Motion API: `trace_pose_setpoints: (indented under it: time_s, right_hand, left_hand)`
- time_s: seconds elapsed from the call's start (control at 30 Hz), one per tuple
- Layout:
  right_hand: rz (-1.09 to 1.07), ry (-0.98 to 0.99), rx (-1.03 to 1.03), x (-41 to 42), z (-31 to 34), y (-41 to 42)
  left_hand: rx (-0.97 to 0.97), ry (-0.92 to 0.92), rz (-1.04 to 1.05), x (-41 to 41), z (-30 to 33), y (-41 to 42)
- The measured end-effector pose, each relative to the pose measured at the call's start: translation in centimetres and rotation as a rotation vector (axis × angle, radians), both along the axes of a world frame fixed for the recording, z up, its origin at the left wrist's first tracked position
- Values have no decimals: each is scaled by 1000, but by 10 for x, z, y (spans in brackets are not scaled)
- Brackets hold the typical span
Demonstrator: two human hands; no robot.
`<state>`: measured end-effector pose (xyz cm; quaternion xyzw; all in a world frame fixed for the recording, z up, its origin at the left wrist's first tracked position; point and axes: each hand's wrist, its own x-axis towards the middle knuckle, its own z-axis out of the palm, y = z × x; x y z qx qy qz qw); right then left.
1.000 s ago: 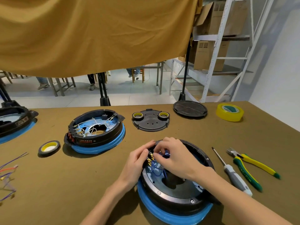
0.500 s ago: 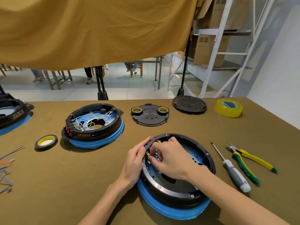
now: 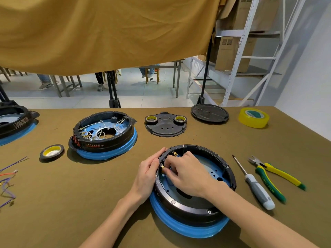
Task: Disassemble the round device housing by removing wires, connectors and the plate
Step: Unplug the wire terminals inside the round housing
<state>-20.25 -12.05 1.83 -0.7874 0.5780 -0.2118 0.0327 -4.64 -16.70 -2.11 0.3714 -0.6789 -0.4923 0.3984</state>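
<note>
To your right lie a screwdriver (image 3: 255, 185) and green-and-yellow pliers (image 3: 274, 178), side by side, handles toward you. Far right corner: a yellow tape roll (image 3: 253, 117). Beside it, a flat round black lid (image 3: 209, 113). Centre back, a black cover plate (image 3: 165, 124) carries two small tape rolls. Left of that, a second round housing (image 3: 105, 134) on a blue base, white wires inside. A black-edged yellow tape roll (image 3: 52, 152) sits just left of it. Loose purple and red wires (image 3: 8, 183) lie at your left edge. A tan cloth (image 3: 107, 33) hangs overhead; metal shelving (image 3: 247, 51) holds cardboard boxes behind.
</note>
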Motion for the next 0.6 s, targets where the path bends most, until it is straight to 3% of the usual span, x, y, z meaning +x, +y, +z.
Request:
trace_pose_setpoints:
  time_s: [0.6]
  right_hand:
    - [69, -271, 108, -10, -1, -4]
  left_hand:
    - [-13, -16, -19, 4, -8, -4]
